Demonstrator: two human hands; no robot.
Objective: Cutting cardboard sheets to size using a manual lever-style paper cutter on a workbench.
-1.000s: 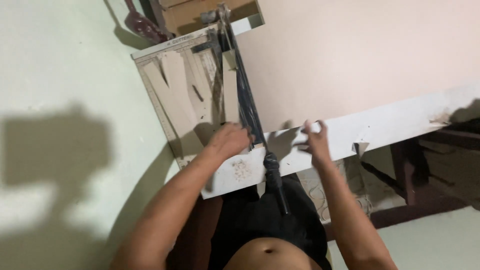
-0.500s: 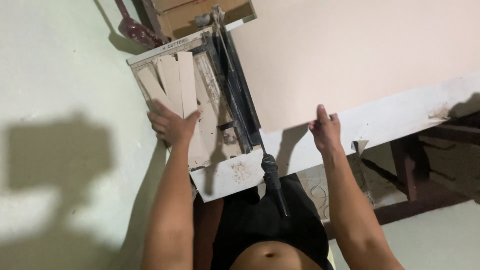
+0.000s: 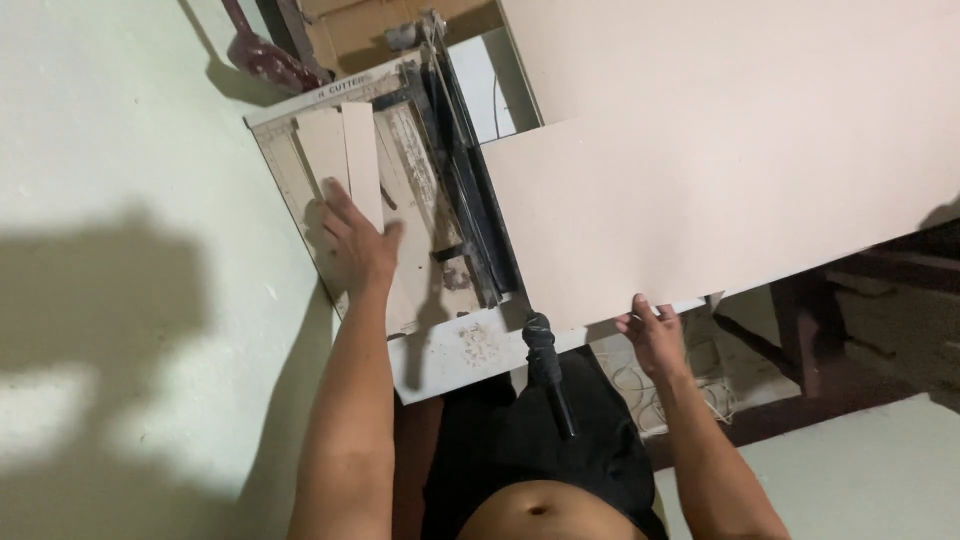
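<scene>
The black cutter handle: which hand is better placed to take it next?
Probably the right hand: it holds the board edge beside the black handle. The left hand rests farther away on cut strips.

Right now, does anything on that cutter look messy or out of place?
Yes: cut strips lie loose and fanned unevenly under the left hand, and dust and specks dirty the cutter's white front edge.
</scene>
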